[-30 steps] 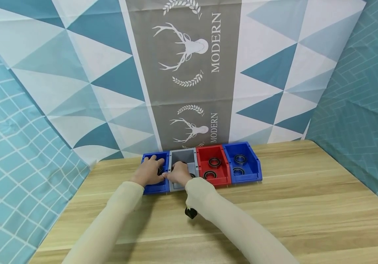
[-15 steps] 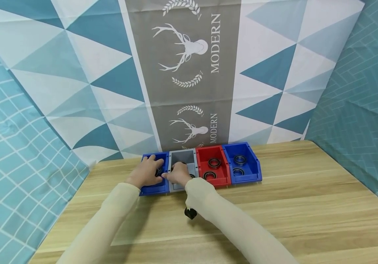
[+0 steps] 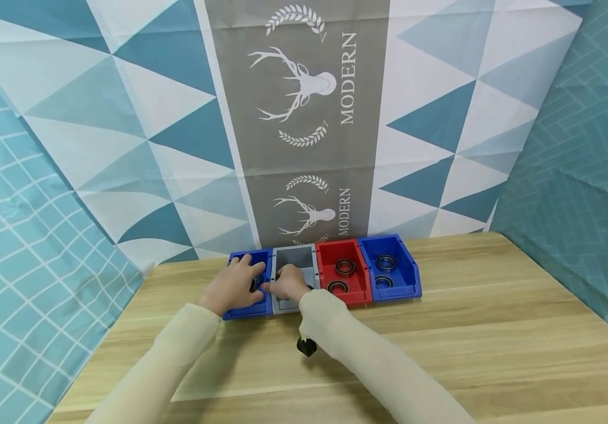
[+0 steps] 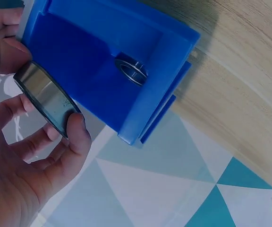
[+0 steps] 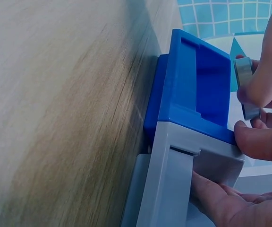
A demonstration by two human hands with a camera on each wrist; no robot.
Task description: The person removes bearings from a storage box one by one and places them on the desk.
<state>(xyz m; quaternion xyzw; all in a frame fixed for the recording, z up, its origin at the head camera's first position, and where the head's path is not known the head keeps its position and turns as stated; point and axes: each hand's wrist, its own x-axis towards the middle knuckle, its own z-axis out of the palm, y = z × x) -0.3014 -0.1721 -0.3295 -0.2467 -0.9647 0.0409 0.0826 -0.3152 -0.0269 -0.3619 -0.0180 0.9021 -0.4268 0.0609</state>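
Note:
My left hand (image 3: 234,285) pinches a bearing (image 4: 48,97) between thumb and fingers, its metal outer ring turned sideways, above the left blue bin (image 4: 70,56). Inside that bin lies another bearing (image 4: 132,71). My right hand (image 3: 288,282) is at the grey bin (image 3: 294,254) beside it. In the right wrist view its thumb lies at the wall between the grey and blue bins while the other fingers reach inside the grey bin, so it grips that wall. A bearing in the grey bin is mostly hidden behind the right hand.
Right of the grey bin, a red bin (image 3: 330,253) holds two bearings, and the right blue bin (image 3: 375,246) also holds two. The bins stand in a row on the wooden table (image 3: 442,330), near the patterned backdrop (image 3: 309,147). A small dark object (image 3: 306,347) shows beneath the right sleeve.
My left hand has drawn slightly left and towards me with the bearing. The right hand has stayed at the grey bin's wall. The head view has tilted up a little.

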